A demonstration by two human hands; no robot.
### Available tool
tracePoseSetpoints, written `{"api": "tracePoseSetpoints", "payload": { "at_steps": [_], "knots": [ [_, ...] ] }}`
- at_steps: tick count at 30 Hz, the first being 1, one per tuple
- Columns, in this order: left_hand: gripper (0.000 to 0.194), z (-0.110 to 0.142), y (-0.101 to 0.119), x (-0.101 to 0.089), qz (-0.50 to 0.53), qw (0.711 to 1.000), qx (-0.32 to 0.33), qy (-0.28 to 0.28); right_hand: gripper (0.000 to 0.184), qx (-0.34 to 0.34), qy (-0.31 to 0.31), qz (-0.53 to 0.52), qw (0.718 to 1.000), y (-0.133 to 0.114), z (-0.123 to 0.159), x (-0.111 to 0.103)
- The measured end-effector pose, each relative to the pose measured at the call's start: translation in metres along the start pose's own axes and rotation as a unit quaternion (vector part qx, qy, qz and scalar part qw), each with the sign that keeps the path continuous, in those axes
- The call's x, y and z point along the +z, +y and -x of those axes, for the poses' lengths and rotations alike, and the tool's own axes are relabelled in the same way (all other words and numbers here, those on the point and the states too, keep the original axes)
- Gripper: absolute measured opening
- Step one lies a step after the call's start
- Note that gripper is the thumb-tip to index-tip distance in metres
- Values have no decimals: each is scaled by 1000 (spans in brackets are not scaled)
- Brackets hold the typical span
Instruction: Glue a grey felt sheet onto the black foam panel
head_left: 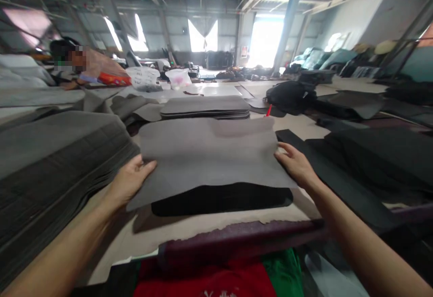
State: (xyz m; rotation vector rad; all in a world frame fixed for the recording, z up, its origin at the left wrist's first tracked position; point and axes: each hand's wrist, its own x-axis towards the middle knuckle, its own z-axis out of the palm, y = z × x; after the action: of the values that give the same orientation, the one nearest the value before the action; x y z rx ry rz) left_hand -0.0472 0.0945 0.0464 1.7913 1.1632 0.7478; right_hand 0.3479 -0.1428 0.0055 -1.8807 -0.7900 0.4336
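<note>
From where I stand, the person has a grey sheet stretched between two hands, just in front of the body and above the table. Its long axis runs left to right, square across the person, with the near left corner dipping lower than the near right one. The broad face is turned up and back toward the person; the near edge, wider than the far one, bows upward in the middle.

The left hand is clamped on the left end, thumb on top and the other fingers mostly hidden. The right hand pinches the right end between thumb and fingers.

Under the near edge shows a black piece on the table (only a strip of it, the rest being covered), its length lying left to right as well. Just beyond the sheet sits a stack of similar grey pieces, long side the same way.

A tall grey pile rises beside the left hand, and a dark pile spreads out to the right. Farther back lie a black bundle and a white bag, near which a co-worker leans over.
</note>
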Motion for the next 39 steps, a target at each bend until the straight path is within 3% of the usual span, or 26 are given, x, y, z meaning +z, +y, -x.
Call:
{"api": "tracePoseSetpoints", "payload": {
  "at_steps": [6, 15, 26, 39],
  "knots": [
    [54, -12, -37, 22, -162, 986, -11, 48, 55, 6, 10, 85, 996, 34, 3, 8],
    [62, -9, -40, 25, -328, 944, 38, 20, 46, -11, 42, 173, 984, 30, 11, 9],
    [62, -4, -45, 28, -399, 914, 65, 28, 35, -46, 37, 250, 967, 32, 17, 8],
    [64, -3, -44, 30, -410, 909, 62, 27, 29, -48, 27, 310, 949, 28, 21, 10]
  ]
}}
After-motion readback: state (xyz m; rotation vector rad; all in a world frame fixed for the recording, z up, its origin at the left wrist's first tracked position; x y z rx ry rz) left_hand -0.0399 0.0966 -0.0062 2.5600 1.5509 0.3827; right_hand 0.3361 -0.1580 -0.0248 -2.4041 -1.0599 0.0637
